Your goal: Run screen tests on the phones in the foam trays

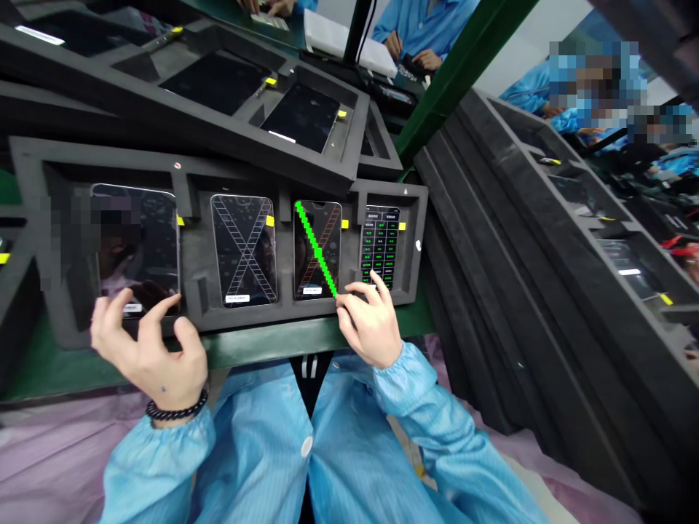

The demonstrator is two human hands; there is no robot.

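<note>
A black foam tray [191, 284] in front of me holds a row of smartphones. My left hand [147, 346] hovers with spread fingers over the lower edge of the leftmost phone [136, 247], index finger near its screen. My right hand [371, 320] has fingers apart; one fingertip touches the bottom right corner of the third phone [317, 251], where a bright green diagonal line ends. Another fingertip reaches the rightmost phone [379, 247], which shows a grid of green cells. The second phone [244, 249] shows a crossed ladder pattern. Neither hand holds anything.
A second foam tray [328, 171] with dark phones overlaps the first from behind. Stacked black foam trays [524, 276] lean at the right. A green table edge [262, 346] runs below the tray. Other people in blue coats sit at the far side.
</note>
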